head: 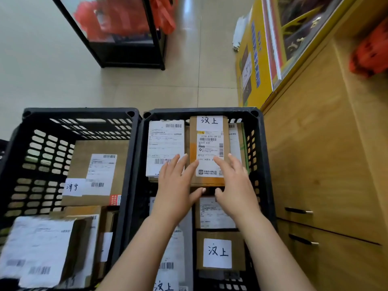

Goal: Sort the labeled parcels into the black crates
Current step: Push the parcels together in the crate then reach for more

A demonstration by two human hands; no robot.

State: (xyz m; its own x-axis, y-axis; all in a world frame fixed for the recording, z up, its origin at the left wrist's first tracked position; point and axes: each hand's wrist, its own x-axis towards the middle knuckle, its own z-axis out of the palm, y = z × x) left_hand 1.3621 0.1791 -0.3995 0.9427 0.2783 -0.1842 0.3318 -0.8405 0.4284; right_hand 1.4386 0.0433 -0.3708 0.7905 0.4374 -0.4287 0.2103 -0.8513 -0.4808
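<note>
Two black crates stand side by side on the floor, the left crate (79, 111) and the right crate (201, 111). In the right crate a brown box (194, 148) with a shipping label and a handwritten tag lies on top of other parcels. My left hand (176, 185) rests straight fingers on its left edge and on the white parcel (165, 141) beside it, thumb at the box's near edge. My right hand (235, 185) lays straight fingers on the box's label, thumb also at the near edge. Another tagged brown box (218, 252) lies nearer me.
The left crate holds a brown tagged parcel (100, 171) and a white parcel (39, 248), among others. A wooden cabinet (325, 164) with handles stands close against the right crate. A black-framed glass case (117, 32) stands on the tiled floor beyond.
</note>
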